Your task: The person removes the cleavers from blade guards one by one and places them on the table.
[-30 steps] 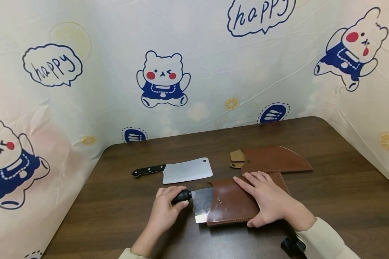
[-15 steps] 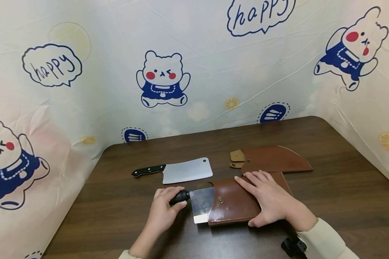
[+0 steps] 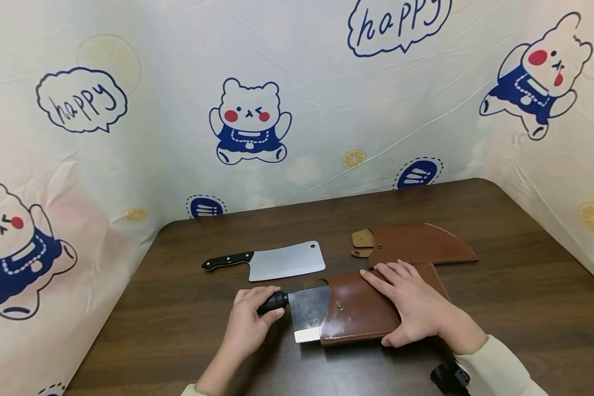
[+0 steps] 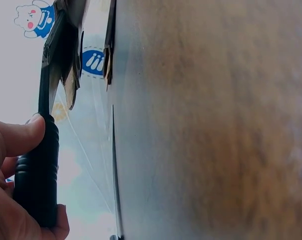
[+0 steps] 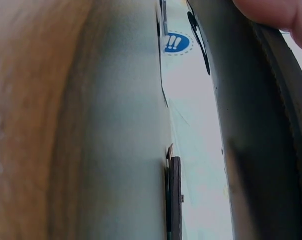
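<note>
Gripped the knife (image 3: 299,312) by its handle (image 3: 274,302) in the curled left hand (image 3: 249,319). Clasped the brown sheath (image 3: 358,311), partly over the blade (image 3: 310,316) between both hands, with the spread right hand (image 3: 410,305). Noted a cleaver (image 3: 284,263) beyond the left hand, another sheath (image 3: 418,243) beyond the right.

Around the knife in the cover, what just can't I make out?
Head view: the far end of the blade, inside the leather cover.
Head view: part of that cover, beneath the right hand.
Head view: the rest of the black object, below the bottom edge.
Left wrist view: some of the left hand, past the left edge.
</note>
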Demonstrator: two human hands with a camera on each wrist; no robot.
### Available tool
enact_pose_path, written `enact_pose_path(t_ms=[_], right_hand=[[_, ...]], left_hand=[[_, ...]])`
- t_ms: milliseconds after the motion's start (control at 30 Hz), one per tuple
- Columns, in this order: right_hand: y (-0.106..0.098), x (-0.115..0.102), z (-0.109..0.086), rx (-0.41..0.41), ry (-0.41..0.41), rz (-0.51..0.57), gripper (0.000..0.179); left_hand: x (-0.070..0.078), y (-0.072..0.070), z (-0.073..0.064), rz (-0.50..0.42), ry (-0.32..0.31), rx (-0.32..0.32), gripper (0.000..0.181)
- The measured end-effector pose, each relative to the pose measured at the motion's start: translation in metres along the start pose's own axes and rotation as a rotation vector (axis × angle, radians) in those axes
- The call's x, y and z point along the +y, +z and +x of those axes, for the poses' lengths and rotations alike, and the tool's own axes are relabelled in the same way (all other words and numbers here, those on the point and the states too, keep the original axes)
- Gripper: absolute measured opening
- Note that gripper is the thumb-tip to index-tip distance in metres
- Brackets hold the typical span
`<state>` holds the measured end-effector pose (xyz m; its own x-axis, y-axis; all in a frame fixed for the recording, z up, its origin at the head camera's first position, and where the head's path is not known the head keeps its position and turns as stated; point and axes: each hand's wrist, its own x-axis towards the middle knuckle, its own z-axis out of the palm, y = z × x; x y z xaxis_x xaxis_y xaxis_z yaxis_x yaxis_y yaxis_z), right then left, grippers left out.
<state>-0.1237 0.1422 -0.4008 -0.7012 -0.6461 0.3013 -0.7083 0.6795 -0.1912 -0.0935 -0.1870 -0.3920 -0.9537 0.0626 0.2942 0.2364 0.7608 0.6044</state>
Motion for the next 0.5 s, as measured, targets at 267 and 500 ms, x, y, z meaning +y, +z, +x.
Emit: enact_pose_path(t_ms=[267, 500], right_hand=[[-0.0010, 0.0026, -0.0027, 0.017, -0.010, 0.037, 0.107], [-0.0014, 0.0065, -0.0079, 0.028, -0.011, 0.052, 0.107]], left_hand=[[-0.0022, -0.0013, -0.0024, 0.003, -0.008, 0.002, 0.036], [-0.0049, -0.0040, -0.0033, 0.013, -0.006, 0.009, 0.037]])
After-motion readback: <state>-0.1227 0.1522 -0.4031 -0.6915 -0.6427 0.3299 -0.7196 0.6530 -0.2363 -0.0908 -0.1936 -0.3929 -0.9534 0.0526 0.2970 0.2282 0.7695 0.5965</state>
